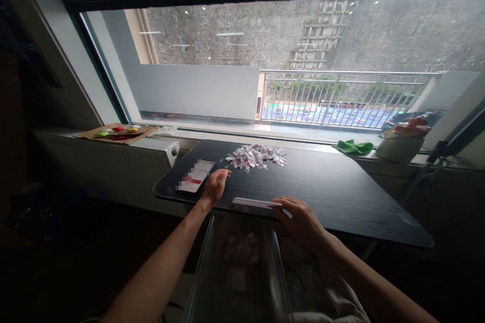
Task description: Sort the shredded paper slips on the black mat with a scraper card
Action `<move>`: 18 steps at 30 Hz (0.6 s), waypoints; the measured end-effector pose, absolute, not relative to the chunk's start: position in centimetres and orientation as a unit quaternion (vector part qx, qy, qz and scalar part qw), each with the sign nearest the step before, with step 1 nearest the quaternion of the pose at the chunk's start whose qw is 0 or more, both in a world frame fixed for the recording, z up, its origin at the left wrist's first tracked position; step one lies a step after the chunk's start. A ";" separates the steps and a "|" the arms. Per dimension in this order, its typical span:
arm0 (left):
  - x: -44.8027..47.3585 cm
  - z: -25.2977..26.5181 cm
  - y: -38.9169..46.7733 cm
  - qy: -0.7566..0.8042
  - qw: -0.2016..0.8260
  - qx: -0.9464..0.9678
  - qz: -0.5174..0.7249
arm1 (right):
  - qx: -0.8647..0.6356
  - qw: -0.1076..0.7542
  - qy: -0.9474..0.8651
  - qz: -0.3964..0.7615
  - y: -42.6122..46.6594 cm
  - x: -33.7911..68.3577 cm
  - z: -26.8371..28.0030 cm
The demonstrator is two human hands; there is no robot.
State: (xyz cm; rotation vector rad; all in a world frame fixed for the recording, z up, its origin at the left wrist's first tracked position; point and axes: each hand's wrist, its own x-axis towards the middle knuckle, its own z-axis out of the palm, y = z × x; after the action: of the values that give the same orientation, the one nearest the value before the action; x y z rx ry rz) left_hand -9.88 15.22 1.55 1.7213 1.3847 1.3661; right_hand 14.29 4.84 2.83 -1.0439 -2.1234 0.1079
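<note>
My right hand (301, 217) grips one end of a flat, pale strip (252, 203) that lies level along the table's near edge; I cannot tell its exact kind. A small whitish piece (288, 213) shows just below those fingers. My left hand (215, 186) is beside the phone (197, 176), its fingers curled together; whether they hold anything is hidden. Beyond both hands, a loose heap of small whitish packets (255, 155) lies on the dark table (322, 181). Below the table edge, a clear plastic bin (278, 262) holds more small pieces, dimly lit.
On the sill at left lies brown cardboard (85, 134) with several coloured items. A radiator (113, 161) stands under it. At right are a green cloth (354, 147) and a pale container (399, 146) with reddish contents. A large window spans the back.
</note>
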 end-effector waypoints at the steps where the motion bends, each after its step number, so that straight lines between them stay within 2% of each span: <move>1: -9.9 1.6 15.2 0.513 0.268 0.640 0.506 | -0.401 0.371 -0.837 0.044 4.7 14.4 2.8; 8: -9.9 1.6 15.1 0.514 0.275 0.640 0.502 | -0.433 0.393 -0.811 0.006 5.4 15.3 2.9; 15: -9.9 1.6 15.2 0.510 0.265 0.644 0.505 | -0.355 0.375 -0.856 0.012 2.3 15.2 2.5; 18: -9.9 1.6 15.3 0.515 0.263 0.646 0.498 | -0.385 0.382 -0.840 -0.016 2.3 15.7 2.6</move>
State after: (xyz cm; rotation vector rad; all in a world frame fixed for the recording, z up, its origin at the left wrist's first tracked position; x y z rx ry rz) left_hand -9.93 15.25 1.55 1.7474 1.3938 1.3474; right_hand 15.74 2.28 2.61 -0.9817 -2.1426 -0.0413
